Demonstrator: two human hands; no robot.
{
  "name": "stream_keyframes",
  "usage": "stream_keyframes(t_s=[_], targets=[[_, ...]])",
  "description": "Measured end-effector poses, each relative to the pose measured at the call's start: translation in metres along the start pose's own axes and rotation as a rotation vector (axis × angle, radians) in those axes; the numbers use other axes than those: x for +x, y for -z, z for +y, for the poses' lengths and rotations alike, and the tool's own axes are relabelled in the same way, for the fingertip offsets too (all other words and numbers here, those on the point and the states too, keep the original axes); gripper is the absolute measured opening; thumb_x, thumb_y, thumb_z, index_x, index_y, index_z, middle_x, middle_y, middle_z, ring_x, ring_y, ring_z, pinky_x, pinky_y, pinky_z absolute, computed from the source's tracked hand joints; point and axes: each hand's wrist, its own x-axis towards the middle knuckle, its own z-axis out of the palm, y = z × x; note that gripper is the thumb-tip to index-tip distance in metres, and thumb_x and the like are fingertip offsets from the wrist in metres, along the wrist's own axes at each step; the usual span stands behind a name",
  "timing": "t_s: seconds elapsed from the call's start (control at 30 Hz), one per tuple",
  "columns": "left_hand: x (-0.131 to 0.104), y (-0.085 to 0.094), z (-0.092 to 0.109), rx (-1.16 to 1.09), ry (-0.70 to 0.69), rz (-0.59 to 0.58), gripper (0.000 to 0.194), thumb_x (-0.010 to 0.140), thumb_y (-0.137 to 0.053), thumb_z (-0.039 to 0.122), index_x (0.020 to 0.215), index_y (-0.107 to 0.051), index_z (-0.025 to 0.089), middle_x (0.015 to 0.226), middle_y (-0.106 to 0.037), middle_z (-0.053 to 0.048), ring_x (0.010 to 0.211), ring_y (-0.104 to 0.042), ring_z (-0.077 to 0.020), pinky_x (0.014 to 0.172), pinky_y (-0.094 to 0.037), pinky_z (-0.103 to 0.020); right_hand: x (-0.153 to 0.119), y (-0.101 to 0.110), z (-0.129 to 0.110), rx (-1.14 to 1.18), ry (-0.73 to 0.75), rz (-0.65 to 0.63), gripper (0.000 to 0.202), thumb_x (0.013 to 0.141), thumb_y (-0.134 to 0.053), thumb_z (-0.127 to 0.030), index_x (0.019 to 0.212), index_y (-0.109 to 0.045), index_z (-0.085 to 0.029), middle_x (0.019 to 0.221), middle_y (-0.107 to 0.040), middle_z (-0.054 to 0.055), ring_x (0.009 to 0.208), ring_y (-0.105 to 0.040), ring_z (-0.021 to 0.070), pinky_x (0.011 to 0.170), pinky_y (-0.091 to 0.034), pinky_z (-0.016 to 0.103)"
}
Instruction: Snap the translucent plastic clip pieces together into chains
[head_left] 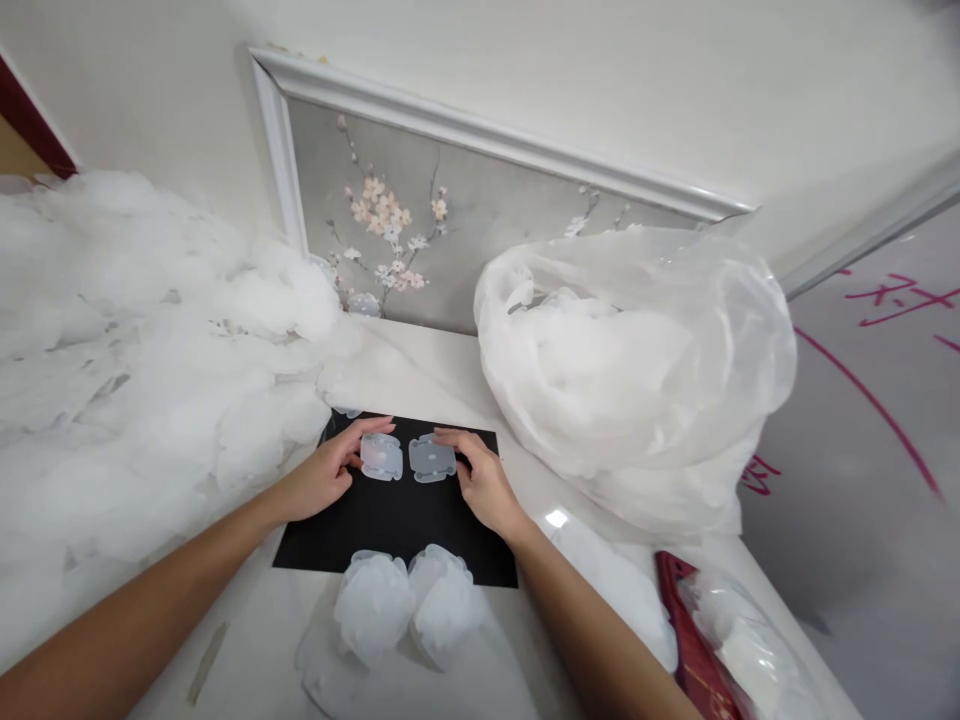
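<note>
Two translucent plastic pieces lie side by side on a black mat (375, 525), a narrow gap between them. My left hand (326, 478) has its fingers spread at the outer edge of the left piece (382, 457). At the outer edge of the right piece (432, 459) is my right hand (484, 482), its fingers spread and touching the edge. Neither hand is closed round a piece. Two stacks of similar white pieces, a left one (373, 606) and a right one (444, 604), stand by the mat's near edge.
A large heap of white pieces (150, 370) covers the left side. A clear plastic bag (720, 370) of white pieces stands at the back right. Near the front right are a red item (697, 640) and another clear bag (750, 650). A framed floral panel (465, 230) is behind.
</note>
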Motion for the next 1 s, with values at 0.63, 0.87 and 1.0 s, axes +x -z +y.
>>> stream_keyframes(t_s=[0.63,0.87,1.0], targets=[[0.002,-0.013,0.013,-0.400,0.353,0.259,0.050,0.079,-0.063,0.059,0.109,-0.072,0.020,0.101,-0.074,-0.009,0.089,-0.065,-0.0240,0.077,-0.051,-0.033,0.004,-0.011,-0.018,1.035,-0.558,-0.005,0.041,0.071,-0.079,-0.048,0.097,-0.062,-0.022,0.080,-0.070,-0.001,0.066,-0.067,0.0153,0.068,-0.057,0.033],[0.001,-0.012,0.019,-0.482,0.401,0.274,0.049,0.078,-0.066,0.059,0.106,-0.072,0.019,0.097,-0.074,-0.008,0.088,-0.067,-0.0237,0.078,-0.051,-0.034,0.004,-0.009,-0.018,0.999,-0.580,0.014,0.043,0.069,-0.079,-0.052,0.095,-0.061,-0.023,0.079,-0.068,-0.001,0.063,-0.064,0.0146,0.064,-0.055,0.031],[0.001,-0.013,0.021,-0.497,0.412,0.256,0.047,0.079,-0.066,0.057,0.106,-0.072,0.018,0.097,-0.075,-0.009,0.090,-0.068,-0.0252,0.079,-0.052,-0.034,0.005,-0.008,-0.018,0.937,-0.566,0.047,0.039,0.071,-0.078,-0.050,0.095,-0.062,-0.023,0.078,-0.066,-0.001,0.064,-0.060,0.0135,0.059,-0.049,0.026]])
